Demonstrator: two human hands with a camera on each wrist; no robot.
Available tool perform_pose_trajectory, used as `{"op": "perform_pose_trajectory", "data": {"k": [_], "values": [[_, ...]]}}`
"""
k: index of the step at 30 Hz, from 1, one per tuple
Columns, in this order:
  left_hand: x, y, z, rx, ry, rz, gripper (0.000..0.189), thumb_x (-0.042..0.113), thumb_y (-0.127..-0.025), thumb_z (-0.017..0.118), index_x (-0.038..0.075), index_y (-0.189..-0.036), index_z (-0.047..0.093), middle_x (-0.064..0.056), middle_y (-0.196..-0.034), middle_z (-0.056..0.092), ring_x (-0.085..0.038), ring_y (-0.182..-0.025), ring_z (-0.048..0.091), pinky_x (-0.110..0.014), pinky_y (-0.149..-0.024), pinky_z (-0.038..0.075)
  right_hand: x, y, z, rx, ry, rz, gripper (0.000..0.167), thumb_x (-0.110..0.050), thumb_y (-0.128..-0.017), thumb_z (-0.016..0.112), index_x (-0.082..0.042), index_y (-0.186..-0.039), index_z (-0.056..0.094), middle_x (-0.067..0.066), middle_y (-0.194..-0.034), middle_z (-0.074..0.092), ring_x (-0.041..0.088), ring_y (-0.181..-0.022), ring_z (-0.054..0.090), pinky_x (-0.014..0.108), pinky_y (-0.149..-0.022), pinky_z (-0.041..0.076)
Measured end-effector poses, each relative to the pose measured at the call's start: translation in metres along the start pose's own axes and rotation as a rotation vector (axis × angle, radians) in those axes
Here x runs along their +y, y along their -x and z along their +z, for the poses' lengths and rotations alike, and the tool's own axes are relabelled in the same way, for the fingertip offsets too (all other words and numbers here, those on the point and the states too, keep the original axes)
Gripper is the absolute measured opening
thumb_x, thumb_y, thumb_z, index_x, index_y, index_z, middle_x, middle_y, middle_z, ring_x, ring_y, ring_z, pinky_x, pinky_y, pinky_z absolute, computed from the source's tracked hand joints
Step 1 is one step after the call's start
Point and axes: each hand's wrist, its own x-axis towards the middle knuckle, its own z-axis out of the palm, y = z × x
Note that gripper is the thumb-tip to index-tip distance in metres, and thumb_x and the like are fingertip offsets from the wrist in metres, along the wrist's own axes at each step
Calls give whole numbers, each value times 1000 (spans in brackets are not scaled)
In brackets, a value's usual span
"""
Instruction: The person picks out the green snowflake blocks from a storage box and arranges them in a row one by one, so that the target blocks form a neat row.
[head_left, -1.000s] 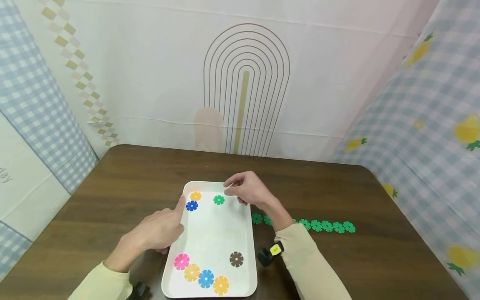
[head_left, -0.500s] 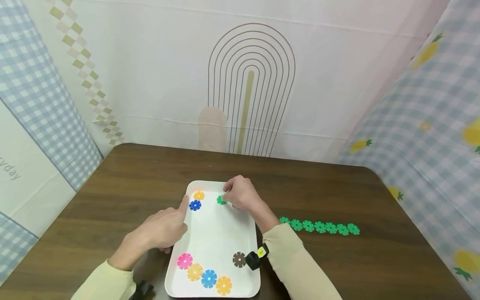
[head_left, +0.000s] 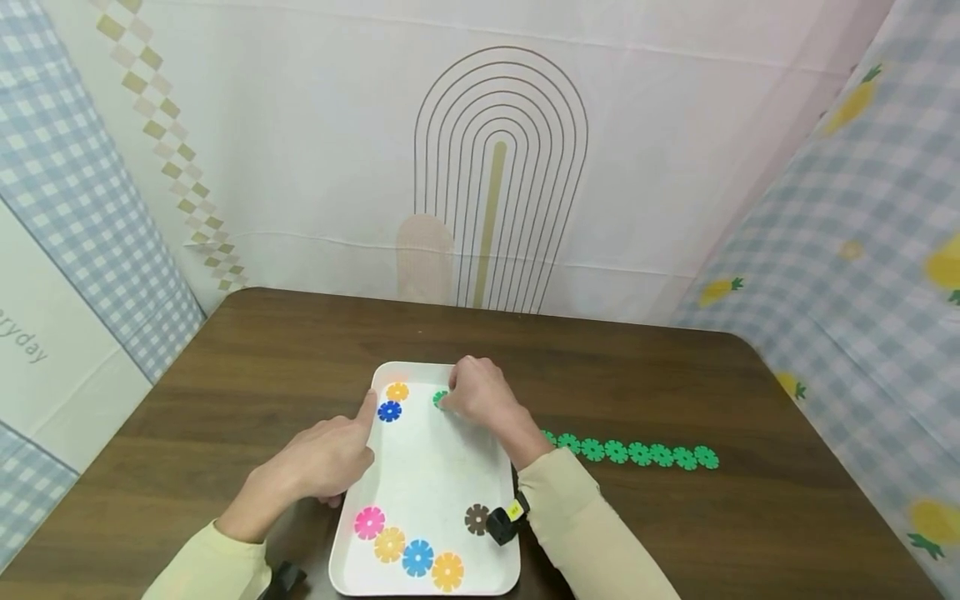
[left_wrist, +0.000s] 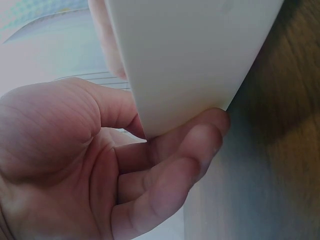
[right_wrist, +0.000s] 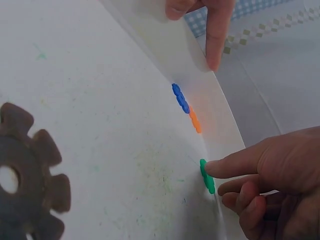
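My left hand [head_left: 322, 454] grips the left edge of a white tray [head_left: 431, 471], its index finger stretched along the rim. In the left wrist view its fingers [left_wrist: 165, 185] curl round the tray's wall. At the tray's far end, my right hand [head_left: 483, 396] pinches the edge of a green notched plastic disc [head_left: 438, 399], partly covering it. The right wrist view has a fingertip on the face of that disc [right_wrist: 203, 172] and another beside its lower end. Left of it lie a blue disc [head_left: 389, 412] and an orange disc [head_left: 397, 392].
Near the tray's front are a pink disc [head_left: 369, 523], a light blue disc [head_left: 417, 557], two orange ones and a brown disc [head_left: 477, 519]. A row of several green discs [head_left: 640, 454] crosses the brown table [head_left: 750, 517] right of the tray. Patterned cloths hang behind.
My right hand has come down from above the tray's far right corner and moved left onto the green disc. The left hand stays at the tray's edge.
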Motion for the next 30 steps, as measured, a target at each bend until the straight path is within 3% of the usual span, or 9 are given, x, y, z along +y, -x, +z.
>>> {"op": "perform_pose_trajectory", "data": {"k": [6, 14, 21, 27, 30], "values": [[-2, 1, 1, 3, 6, 0, 84, 8, -99, 55, -6, -167, 7, -5, -72, 56, -19, -41, 58, -33, -49, 42, -2, -1, 2, -1, 15, -1, 15, -17, -88, 85, -6, -82, 77, 1, -74, 59, 16, -68, 50, 28, -61, 39], [-2, 0, 0, 3, 2, 12, 83, 8, -100, 54, -5, -167, 7, -4, -68, 57, -19, -41, 58, -32, -49, 42, -1, -2, 4, 4, 9, -8, 15, -17, -89, 84, -4, -83, 77, 0, -68, 51, 16, -67, 48, 29, -62, 37], [-2, -1, 0, 10, -8, 21, 83, 8, -100, 54, -6, -167, 7, -4, -68, 57, -18, -41, 57, -32, -49, 41, 0, -2, 4, -14, 31, -11, 14, -18, -88, 83, -6, -92, 77, 2, -83, 69, 16, -73, 54, 31, -72, 44], [-2, 1, 1, 7, -2, 16, 83, 8, -100, 55, -6, -167, 7, -5, -67, 57, -19, -41, 57, -32, -49, 41, 0, 2, 7, -26, 35, -60, 21, -18, -90, 82, -10, -105, 70, 1, -99, 69, 17, -81, 55, 30, -73, 46], [-2, 1, 2, 9, 4, 10, 84, 9, -100, 55, -5, -167, 7, -5, -68, 56, -20, -41, 57, -32, -49, 41, 1, 5, 9, -21, 33, -94, 21, -16, -91, 80, -12, -108, 67, 2, -96, 67, 17, -78, 55, 29, -68, 44]]}}
